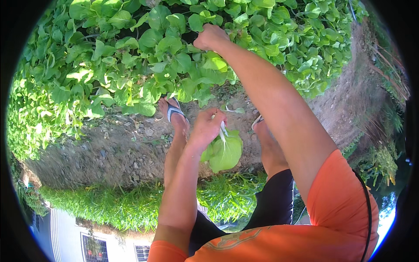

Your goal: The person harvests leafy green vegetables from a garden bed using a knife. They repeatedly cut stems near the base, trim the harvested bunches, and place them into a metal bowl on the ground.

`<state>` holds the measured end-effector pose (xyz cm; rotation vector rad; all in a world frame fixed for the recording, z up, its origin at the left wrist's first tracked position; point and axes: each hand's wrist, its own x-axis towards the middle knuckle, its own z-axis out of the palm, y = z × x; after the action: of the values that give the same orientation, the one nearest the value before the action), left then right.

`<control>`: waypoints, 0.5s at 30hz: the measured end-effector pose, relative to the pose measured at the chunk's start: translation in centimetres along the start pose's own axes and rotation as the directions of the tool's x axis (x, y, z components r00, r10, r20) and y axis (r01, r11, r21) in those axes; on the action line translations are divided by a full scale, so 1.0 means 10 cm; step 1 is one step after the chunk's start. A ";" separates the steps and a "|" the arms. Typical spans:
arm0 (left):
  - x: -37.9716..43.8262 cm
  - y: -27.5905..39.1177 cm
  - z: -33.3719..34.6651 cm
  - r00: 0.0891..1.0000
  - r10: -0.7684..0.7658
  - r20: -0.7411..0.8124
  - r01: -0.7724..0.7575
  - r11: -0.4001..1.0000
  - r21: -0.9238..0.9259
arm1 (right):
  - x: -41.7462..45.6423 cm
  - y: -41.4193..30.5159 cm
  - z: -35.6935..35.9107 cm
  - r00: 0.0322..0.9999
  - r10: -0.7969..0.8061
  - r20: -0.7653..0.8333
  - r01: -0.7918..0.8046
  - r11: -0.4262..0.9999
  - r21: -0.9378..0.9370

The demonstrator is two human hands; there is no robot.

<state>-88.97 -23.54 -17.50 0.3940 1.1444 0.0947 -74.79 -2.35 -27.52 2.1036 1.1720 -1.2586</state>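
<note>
My left hand (209, 126) is closed around the pale stems of a few picked leafy greens (226, 152), whose broad green leaves hang down towards me above the soil path. Farther forward, my right hand (212, 37) reaches in among the leaves of a dense bed of leafy green vegetables (170, 49). Its fingers are partly hidden by the foliage, so what they touch cannot be told. A small loose leaf with a pale stem (238, 110) lies on the ground just beyond my left hand.
A stony dirt path (131, 150) runs under my sandalled feet (175, 111). Behind it grows a strip of grassy plants (108, 203), and a white building with barred windows (65, 229) stands at the lower left. Dry stalks (388, 72) lie at the right edge.
</note>
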 end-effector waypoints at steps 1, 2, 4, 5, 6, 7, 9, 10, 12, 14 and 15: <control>0.01 0.00 0.01 1.000 0.009 0.003 -0.009 1.000 -0.016 | 0.02 0.06 0.06 1.000 -0.023 -0.015 0.023 0.999 -0.029; -0.03 -0.02 0.04 1.000 -0.007 -0.004 0.007 1.000 -0.008 | 0.06 0.15 0.15 0.998 -0.047 -0.029 0.046 0.997 -0.057; -0.08 0.03 0.06 0.999 -0.024 -0.029 0.024 1.000 0.012 | -0.04 0.07 0.09 0.999 -0.012 -0.039 0.010 0.999 -0.050; -0.10 0.05 0.03 0.999 -0.007 -0.044 0.008 1.000 0.023 | -0.08 0.01 0.08 0.999 -0.021 -0.050 0.018 0.999 -0.051; -0.11 0.12 0.05 0.999 0.012 -0.043 -0.010 0.999 0.039 | -0.11 0.03 0.04 0.997 -0.016 -0.071 0.012 0.999 -0.050; -0.10 0.15 0.06 0.999 0.031 -0.040 -0.029 0.998 0.056 | -0.14 0.06 0.02 0.996 -0.009 -0.093 0.005 0.999 -0.049; -0.08 0.13 0.08 0.999 0.020 -0.050 -0.017 0.998 0.062 | -0.01 0.13 0.16 0.988 -0.042 -0.150 0.032 0.997 -0.069; -0.09 0.11 0.07 0.998 0.015 -0.065 -0.011 0.998 0.060 | -0.07 0.09 0.09 0.991 -0.033 -0.130 0.024 0.997 -0.072; -0.07 0.03 0.06 0.997 0.018 -0.068 -0.016 0.999 0.032 | -0.22 0.08 -0.11 0.995 -0.046 -0.088 0.038 0.996 -0.080; -0.09 0.02 0.13 0.999 0.002 -0.049 0.000 0.999 0.032 | -0.17 0.21 -0.32 0.987 -0.130 -0.098 0.121 0.988 -0.095; -0.13 0.08 0.14 0.999 -0.014 -0.044 0.016 0.999 0.045 | -0.17 0.29 -0.41 0.980 -0.173 -0.100 0.163 0.981 -0.101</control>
<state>-88.16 -23.53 -15.65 0.4258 1.1937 0.0647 -70.70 -1.86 -24.20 2.0632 1.4539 -1.1487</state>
